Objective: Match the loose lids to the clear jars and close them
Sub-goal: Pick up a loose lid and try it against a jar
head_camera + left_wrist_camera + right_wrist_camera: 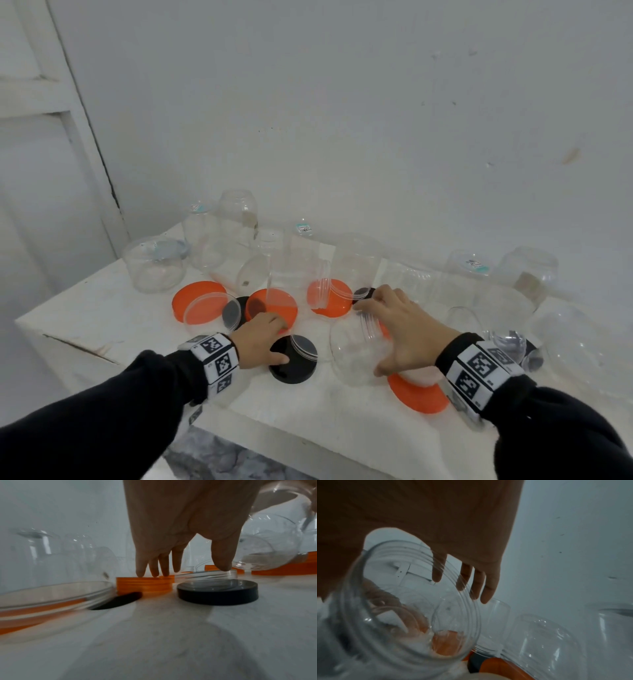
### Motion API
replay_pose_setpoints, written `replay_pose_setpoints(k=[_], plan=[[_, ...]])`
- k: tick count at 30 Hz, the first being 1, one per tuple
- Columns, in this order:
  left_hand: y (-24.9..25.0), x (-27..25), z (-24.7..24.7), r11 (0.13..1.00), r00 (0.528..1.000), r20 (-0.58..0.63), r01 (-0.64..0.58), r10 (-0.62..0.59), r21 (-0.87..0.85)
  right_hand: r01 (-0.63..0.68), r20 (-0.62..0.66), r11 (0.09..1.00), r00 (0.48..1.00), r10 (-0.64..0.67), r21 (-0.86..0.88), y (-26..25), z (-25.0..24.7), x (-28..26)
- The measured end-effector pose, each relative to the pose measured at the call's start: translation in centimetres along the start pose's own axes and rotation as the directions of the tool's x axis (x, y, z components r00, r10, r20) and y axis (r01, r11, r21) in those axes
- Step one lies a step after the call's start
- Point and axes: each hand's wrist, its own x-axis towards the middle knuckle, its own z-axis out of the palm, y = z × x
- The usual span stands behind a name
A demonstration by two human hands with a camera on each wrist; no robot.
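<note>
On the white table [102,308] my right hand [370,339] grips a clear jar [349,356] that is tilted on its side. Its fingers lie over the threaded neck and the thumb wraps the body; the right wrist view shows the jar [402,628] right under the hand [423,592]. My left hand [284,342] reaches down with straight fingers [154,572] touching the top of an orange lid [144,585] [270,308]. The thumb touches a clear rim lying over a black lid [217,595] [291,371].
More orange lids lie at the left [198,301], the middle [329,298] and near my right wrist [418,394]. Clear jars crowd the back [154,263] [236,222] and the right [527,270]. The table's front edge runs just below my wrists; a white wall stands close behind.
</note>
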Motion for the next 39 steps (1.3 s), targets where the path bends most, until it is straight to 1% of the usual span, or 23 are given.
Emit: replay_pose_setpoints(k=[2,5,7,9,10,13,15,17,21,31,39], plan=[[-1.6,-1.1,-0.4,1.000,0.999,-0.040,0.010,-0.010,0.005,-0.004,0.045,0.999,0.999,0.006,-0.040,-0.3,0.4,-0.3],[-3.6,-1.9,-1.3,0.998,0.986,-0.159,0.057,-0.055,0.008,-0.004,0.070,0.996,0.998,0.010,-0.092,-0.9,1.0,-0.3],[-4.2,-1.7,-1.8,0.995,0.966,-0.240,0.104,-0.100,0.001,0.000,0.072,0.995,0.997,0.007,-0.095,-1.3,1.0,-0.1],[-4.4,-0.9,-2.1,0.988,0.949,-0.274,0.155,-0.154,-0.017,-0.001,0.080,0.998,0.997,0.006,-0.064,-1.6,1.2,0.1],[-4.4,-0.4,-2.1,0.982,0.945,-0.268,0.185,-0.186,-0.030,-0.005,0.087,0.999,0.996,0.008,-0.033,-1.8,1.3,0.2],[-4.0,0.9,-1.9,0.967,0.947,-0.197,0.248,-0.255,-0.063,-0.018,0.097,0.997,0.995,0.011,0.075,-2.3,1.7,0.1],[-3.7,1.7,-1.7,0.965,0.953,-0.148,0.257,-0.263,-0.062,-0.029,0.083,0.995,0.996,0.021,0.098,-2.5,1.8,-0.1],[-3.3,2.4,-1.8,0.968,0.962,-0.114,0.241,-0.247,-0.065,-0.050,0.058,0.994,0.997,0.044,0.099,-2.6,2.0,-0.3],[-2.8,3.4,-2.0,0.971,0.967,-0.095,0.231,-0.237,-0.064,-0.090,0.043,0.991,0.995,0.086,0.104,-2.6,2.4,-0.5],[-2.4,4.3,-2.0,0.961,0.960,-0.045,0.276,-0.275,0.002,-0.150,0.050,0.982,0.988,0.146,0.111,-2.1,2.6,-1.0],[-2.9,3.6,-3.2,0.961,0.964,-0.077,0.262,-0.256,0.088,-0.173,0.050,0.976,0.985,0.168,0.135,-2.1,2.6,-1.2]])
